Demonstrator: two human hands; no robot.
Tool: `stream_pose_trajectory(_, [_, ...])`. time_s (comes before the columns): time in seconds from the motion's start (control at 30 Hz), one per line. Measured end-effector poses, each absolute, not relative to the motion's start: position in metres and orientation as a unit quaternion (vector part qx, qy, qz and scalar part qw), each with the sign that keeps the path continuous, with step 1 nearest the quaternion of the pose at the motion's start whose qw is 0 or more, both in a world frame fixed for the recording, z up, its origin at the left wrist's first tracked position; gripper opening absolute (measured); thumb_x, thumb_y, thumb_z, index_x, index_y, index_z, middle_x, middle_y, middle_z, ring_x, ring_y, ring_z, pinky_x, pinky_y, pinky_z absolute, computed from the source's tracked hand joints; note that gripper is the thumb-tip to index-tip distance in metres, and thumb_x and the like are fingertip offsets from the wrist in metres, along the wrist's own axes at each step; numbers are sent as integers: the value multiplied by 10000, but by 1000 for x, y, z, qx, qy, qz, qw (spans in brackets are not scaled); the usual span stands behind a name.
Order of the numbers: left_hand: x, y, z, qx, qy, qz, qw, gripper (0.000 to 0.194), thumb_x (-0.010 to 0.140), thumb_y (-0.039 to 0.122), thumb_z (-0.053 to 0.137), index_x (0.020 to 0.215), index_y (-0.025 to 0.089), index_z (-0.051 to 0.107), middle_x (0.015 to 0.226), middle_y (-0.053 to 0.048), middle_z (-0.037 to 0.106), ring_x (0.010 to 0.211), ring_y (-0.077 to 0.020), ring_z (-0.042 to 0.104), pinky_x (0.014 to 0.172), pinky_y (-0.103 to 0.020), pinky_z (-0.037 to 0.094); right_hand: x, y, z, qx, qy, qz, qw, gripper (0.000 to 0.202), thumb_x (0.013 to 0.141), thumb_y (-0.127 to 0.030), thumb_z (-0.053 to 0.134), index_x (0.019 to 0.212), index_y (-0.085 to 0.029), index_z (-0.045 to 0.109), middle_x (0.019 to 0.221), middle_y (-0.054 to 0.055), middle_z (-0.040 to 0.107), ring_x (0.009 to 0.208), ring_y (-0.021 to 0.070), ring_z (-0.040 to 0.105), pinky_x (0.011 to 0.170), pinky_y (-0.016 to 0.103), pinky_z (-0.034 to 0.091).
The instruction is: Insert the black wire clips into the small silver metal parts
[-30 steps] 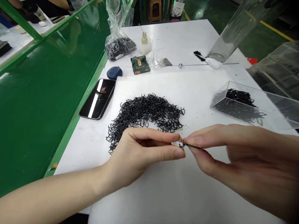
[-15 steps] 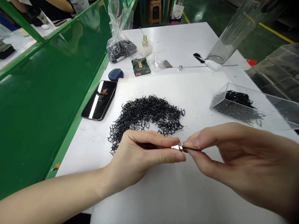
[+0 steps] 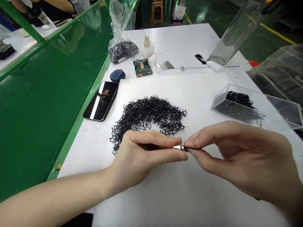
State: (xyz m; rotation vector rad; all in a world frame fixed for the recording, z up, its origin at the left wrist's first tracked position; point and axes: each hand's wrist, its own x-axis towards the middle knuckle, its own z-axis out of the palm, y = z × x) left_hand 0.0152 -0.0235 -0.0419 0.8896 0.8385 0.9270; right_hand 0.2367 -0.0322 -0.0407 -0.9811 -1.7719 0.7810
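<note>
Thumb and fingers of my left hand [image 3: 144, 154] pinch a small shiny metal piece [image 3: 178, 147], whose end shows between the fingertips. My right hand [image 3: 236, 154] pinches a thin black wire-like piece [image 3: 193, 148], and its tip meets the metal piece. The fingertips of both hands nearly touch. Most of each held part is hidden by fingers. Just beyond my left hand lies a curved pile of small bent black wire pieces [image 3: 151, 110] on the white table [image 3: 196, 91].
A clear box [image 3: 220, 97] with more black pieces lies at right, near a tall clear cylinder [image 3: 220, 56]. At left are a phone [image 3: 101, 101] and a dark blue case [image 3: 117, 75]. Behind stand a green packet [image 3: 142, 67], a plastic bag [image 3: 120, 50] and a small bottle [image 3: 147, 42].
Both hands keep their pinches, and the parts stay end to end. My right hand has shifted very slightly up and left. The view has moved a little.
</note>
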Motion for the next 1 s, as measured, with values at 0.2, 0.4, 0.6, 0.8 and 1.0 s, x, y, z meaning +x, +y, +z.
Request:
stream_pose_trajectory(0.2, [14,-23,-43,410,390,414,713,309,676,52,1021,852,282,914,881,1,874,817,-124,778,778,-167,640,234,-31,-41,-381,-718,320,487,421,809,52,757,1027,-308,765,898,-41,840,797,163,822,766,249,711])
stream_pose_trajectory(0.4, [15,-23,-40,393,383,404,732,324,656,36,1027,858,262,913,799,13,840,749,-89,739,725,-132,609,233,-31,-41,-370,-718,325,491,455,805,65,747,1076,-300,763,921,-42,828,799,146,814,776,222,700])
stream_pose_trajectory(0.6, [16,-21,-41,386,385,392,741,335,648,36,1033,868,254,907,776,11,823,733,-88,719,720,-133,606,230,-31,-40,-369,-713,332,494,431,808,68,733,1059,-282,738,905,-46,808,802,128,797,752,205,689])
stream_pose_trajectory(0.8, [17,-20,-38,395,384,408,729,334,664,20,1014,867,259,900,737,26,796,700,-90,713,678,-139,604,229,-29,-35,-390,-679,345,517,414,802,44,767,1040,-295,750,879,-33,809,758,158,797,674,255,705])
stream_pose_trajectory(1.0, [15,-24,-39,546,376,434,610,267,842,100,914,1019,299,900,906,-13,823,771,-132,702,642,-206,580,240,-17,-37,-440,-607,345,564,377,796,2,818,997,-315,779,833,-65,816,709,138,806,708,213,704])
